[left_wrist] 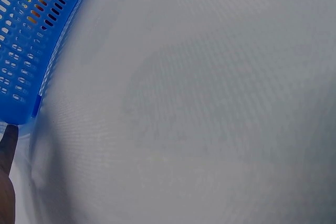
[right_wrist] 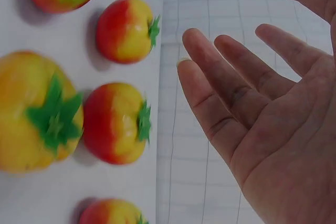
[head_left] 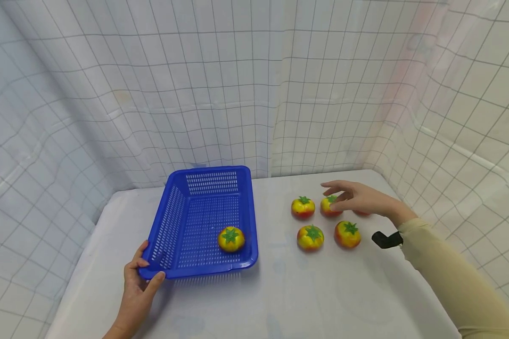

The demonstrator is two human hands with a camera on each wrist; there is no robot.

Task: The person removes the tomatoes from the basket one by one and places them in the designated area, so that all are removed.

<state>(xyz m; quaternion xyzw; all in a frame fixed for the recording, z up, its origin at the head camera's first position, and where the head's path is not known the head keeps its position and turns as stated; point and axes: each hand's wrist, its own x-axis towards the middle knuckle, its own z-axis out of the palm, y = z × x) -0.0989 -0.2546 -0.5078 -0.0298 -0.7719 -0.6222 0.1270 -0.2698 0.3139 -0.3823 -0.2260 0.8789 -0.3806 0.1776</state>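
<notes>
A blue plastic basket (head_left: 203, 272) stands on the left of the table. My left hand (head_left: 135, 294) grips its near left corner, thumb on the front rim and fingers at the side; one finger shows in the left wrist view beside the basket wall (left_wrist: 18, 109). Inside the basket lies one yellow-red tomato (head_left: 231, 239) with a green star-shaped top. My right hand (head_left: 362, 197) is over the back row, fingers spread and loosely bent, holding nothing. Below it are a tomato (head_left: 327, 207), partly covered by the fingers, and another (head_left: 362, 213), mostly hidden by the hand.
Beside those sit a back-left tomato (head_left: 303, 208), a front-left tomato (head_left: 310, 238) and a front-right tomato (head_left: 348, 235). A white cloth covers the table (head_left: 271, 301). Grid-patterned white curtains (head_left: 220, 94) surround it at the back and sides.
</notes>
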